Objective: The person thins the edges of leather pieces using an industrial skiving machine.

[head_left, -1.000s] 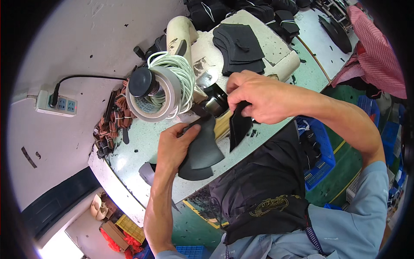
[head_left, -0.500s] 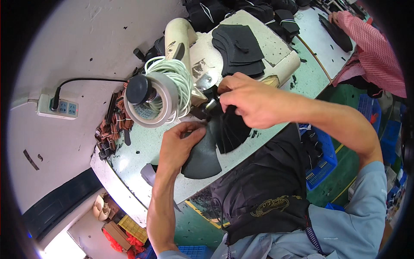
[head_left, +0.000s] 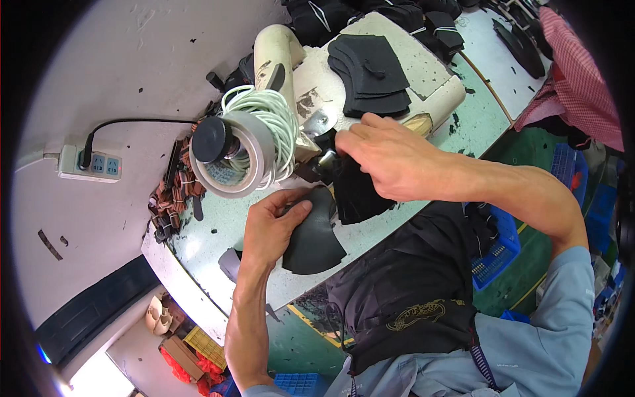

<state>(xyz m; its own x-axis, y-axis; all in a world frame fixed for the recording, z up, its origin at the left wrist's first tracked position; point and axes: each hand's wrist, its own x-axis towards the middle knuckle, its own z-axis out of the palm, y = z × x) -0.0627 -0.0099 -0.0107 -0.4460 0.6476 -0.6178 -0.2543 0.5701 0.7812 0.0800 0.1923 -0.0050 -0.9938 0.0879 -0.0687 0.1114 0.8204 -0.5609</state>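
My left hand (head_left: 266, 227) pinches the upper edge of a dark grey fan-shaped piece (head_left: 315, 242) of sheet material lying on the table, thumb on its face. Just to the right, my right hand (head_left: 378, 155) is closed on the top of a black piece (head_left: 357, 194) of similar shape that hangs below the fingers; whether it is one layer or several I cannot tell. Both hands are beside the small metal working head (head_left: 326, 159) of a cream-coloured machine (head_left: 433, 83). My right fingertips are partly hidden against it. A stack of black cut pieces (head_left: 372, 69) lies on the machine's top.
A round lamp-like fixture (head_left: 233, 153) wound with pale green cable (head_left: 268, 122) stands left of my hands. Bundled brown strips (head_left: 173, 192) lie by the wall. Black bundles (head_left: 317, 20) line the back. A blue crate (head_left: 496, 248) is at right, near a person in a pink checked sleeve (head_left: 575, 79).
The black material under my right hand has swung from a fanned spread of layers into one smoother shape. The grey piece has shifted slightly right. The other person's hand has left the view.
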